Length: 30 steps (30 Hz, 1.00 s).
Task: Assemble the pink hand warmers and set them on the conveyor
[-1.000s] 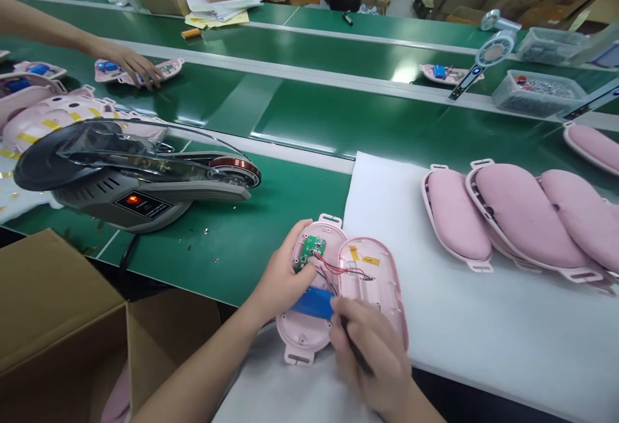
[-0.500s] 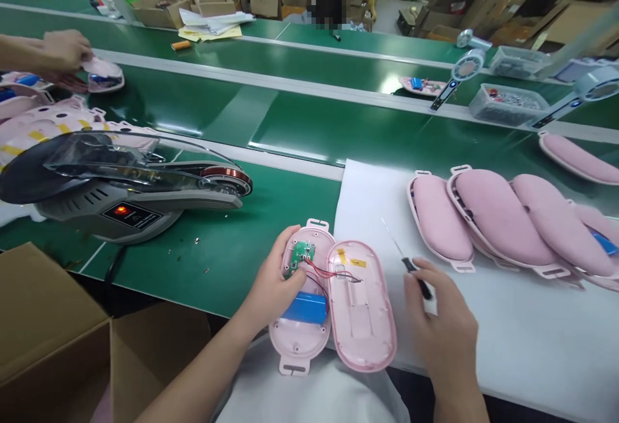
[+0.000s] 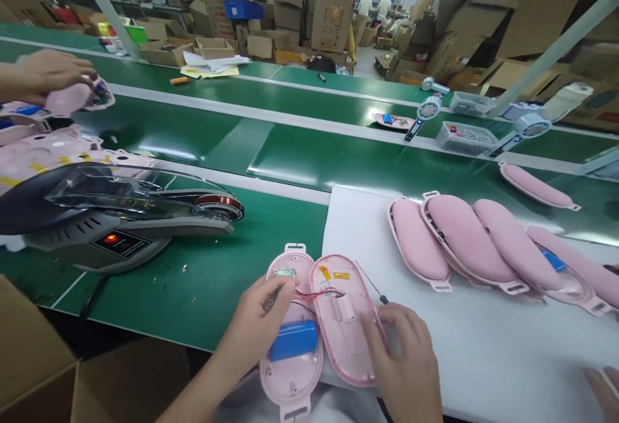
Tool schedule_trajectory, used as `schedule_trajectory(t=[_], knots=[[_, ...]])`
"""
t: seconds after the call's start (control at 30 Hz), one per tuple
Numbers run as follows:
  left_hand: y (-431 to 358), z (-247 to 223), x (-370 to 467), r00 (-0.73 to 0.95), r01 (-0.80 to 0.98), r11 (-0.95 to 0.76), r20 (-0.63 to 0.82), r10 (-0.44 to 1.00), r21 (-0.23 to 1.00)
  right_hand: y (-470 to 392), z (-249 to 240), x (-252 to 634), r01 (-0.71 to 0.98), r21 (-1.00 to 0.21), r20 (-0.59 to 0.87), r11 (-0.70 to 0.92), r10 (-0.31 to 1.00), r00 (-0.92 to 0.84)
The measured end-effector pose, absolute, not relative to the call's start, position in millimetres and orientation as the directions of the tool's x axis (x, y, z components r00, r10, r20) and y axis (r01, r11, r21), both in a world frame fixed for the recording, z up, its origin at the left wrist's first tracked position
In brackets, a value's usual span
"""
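A pink shell half [image 3: 293, 381] with a blue battery [image 3: 294, 340] and a small green circuit board [image 3: 285, 273] lies open near the table's front edge. Red and black wires join it to a second pink half [image 3: 345, 345] with yellow tape. My left hand [image 3: 258, 313] pinches at the circuit board, its fingertips over part of it. My right hand [image 3: 406, 352] is closed around a thin screwdriver [image 3: 383, 298], whose shaft points up and left, and it touches the right edge of the second half.
A grey tape machine [image 3: 126, 229] with a red light stands at left, above an open cardboard box [image 3: 43, 345]. Several pink padded shells [image 3: 464, 236] lie on white sheeting at right. Another person's hand [image 3: 53, 75] works at upper left.
The view has tilted up. My right hand with the screwdriver has moved left to the second half. My left fingers now pinch the circuit board. A person's fingers appear at lower right.
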<state>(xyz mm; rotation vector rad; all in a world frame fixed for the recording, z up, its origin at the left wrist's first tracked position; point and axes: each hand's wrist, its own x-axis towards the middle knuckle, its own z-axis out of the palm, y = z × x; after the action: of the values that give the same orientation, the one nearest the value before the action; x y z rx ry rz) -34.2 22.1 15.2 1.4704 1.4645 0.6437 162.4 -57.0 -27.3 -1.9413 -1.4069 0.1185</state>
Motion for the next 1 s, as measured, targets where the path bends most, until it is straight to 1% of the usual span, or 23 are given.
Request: schedule_trajectory(t=[0.13,0.17,0.2,0.27,0.33,0.37,0.43,0.5,0.57,0.63,0.73,0.83,0.9,1.0], knots=[[33.3,17.4,-33.7,0.214,0.555,0.080,-0.235,0.948,0.828,-41.2,-22.6,168.8,0.846,-0.519,0.457,-0.125,0.796,0.397],[35.1,18.9,-33.6,0.232,0.555,0.071,-0.236,0.944,0.829,-40.3,-21.0,168.3,0.843,-0.526,0.469,-0.113,0.788,0.398],[36.5,20.5,-33.8,0.247,0.550,0.064,-0.236,0.940,0.832,-41.1,-19.4,166.6,0.822,-0.562,0.456,-0.088,0.797,0.396],[38.1,23.6,-35.0,0.275,0.542,0.056,-0.240,0.931,0.839,-47.0,-16.0,159.1,0.705,-0.708,0.340,-0.049,0.851,0.401],[38.5,26.0,-36.3,0.294,0.549,0.050,-0.249,0.923,0.834,-55.5,-12.5,146.0,0.515,-0.854,0.157,-0.080,0.903,0.400],[38.3,27.0,-36.6,0.297,0.562,0.045,-0.252,0.921,0.826,-59.3,-10.6,137.9,0.418,-0.902,0.073,-0.108,0.916,0.395],[37.2,29.4,-35.7,0.290,0.600,0.028,-0.250,0.924,0.799,-64.2,-6.1,121.8,0.240,-0.961,-0.040,-0.140,0.925,0.378],[35.2,33.0,-32.8,0.279,0.641,0.003,-0.236,0.931,0.767,-64.9,-0.7,110.3,0.088,-0.986,-0.106,-0.140,0.944,0.313],[32.9,37.7,-28.8,0.270,0.686,-0.015,-0.236,0.934,0.727,-62.8,5.3,107.1,-0.006,-0.988,-0.152,-0.156,0.953,0.263],[30.9,42.4,-25.3,0.240,0.710,-0.015,-0.222,0.945,0.704,-59.9,11.3,111.6,-0.029,-0.980,-0.197,-0.195,0.950,0.241],[29.6,47.8,-24.0,0.191,0.677,-0.010,-0.163,0.968,0.735,-56.6,19.3,124.1,-0.008,-0.954,-0.295,-0.300,0.930,0.219],[31.3,51.7,-27.3,0.218,0.639,0.019,-0.205,0.954,0.769,-54.9,25.2,132.0,-0.003,-0.922,-0.377,-0.387,0.896,0.235],[34.3,53.7,-30.5,0.245,0.647,0.029,-0.243,0.938,0.762,-54.2,27.3,133.3,-0.013,-0.912,-0.401,-0.411,0.881,0.252],[40.7,55.6,-33.7,0.262,0.666,-0.005,-0.228,0.938,0.746,-53.5,27.5,133.2,0.010,-0.916,-0.386,-0.402,0.886,0.256]])
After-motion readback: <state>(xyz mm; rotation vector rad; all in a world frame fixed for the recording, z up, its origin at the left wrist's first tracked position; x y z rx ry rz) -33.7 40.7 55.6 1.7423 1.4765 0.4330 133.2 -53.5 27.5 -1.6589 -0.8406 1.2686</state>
